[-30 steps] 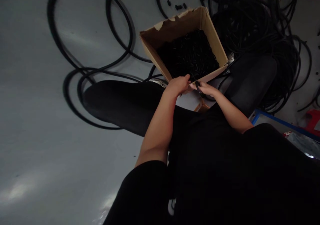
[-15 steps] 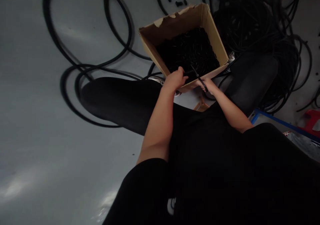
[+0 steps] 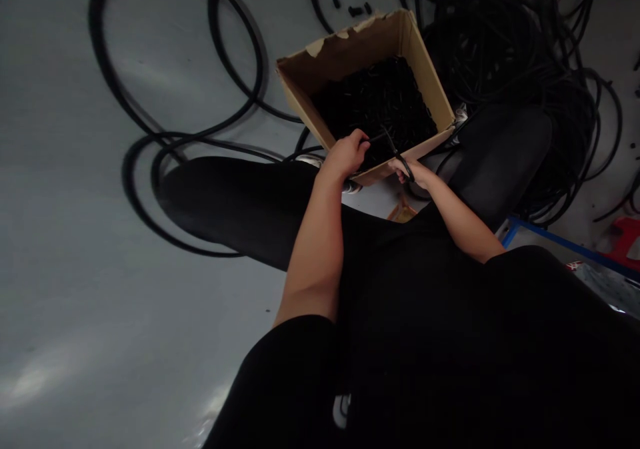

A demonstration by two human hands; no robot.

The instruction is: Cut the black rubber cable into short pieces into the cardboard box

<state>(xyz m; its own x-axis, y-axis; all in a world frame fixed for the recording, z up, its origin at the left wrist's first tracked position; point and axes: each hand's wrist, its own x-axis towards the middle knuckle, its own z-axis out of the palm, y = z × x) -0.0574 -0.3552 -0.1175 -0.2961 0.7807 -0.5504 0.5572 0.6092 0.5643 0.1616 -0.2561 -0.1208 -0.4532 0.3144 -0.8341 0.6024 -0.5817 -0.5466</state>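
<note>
Floor (image 3: pixel 125 329): two hands (image 3: pixel 341 157), one tool (image 3: pixel 391 145), one box (image 3: pixel 431 76).

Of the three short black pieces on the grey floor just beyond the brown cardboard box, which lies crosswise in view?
The middle piece: it lies nearly sideways, while its two neighbours point roughly up and down the picture.

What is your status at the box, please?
Right hand on scissors. Left hand pinching thin black piece, over box. Hoses beside box.
</note>
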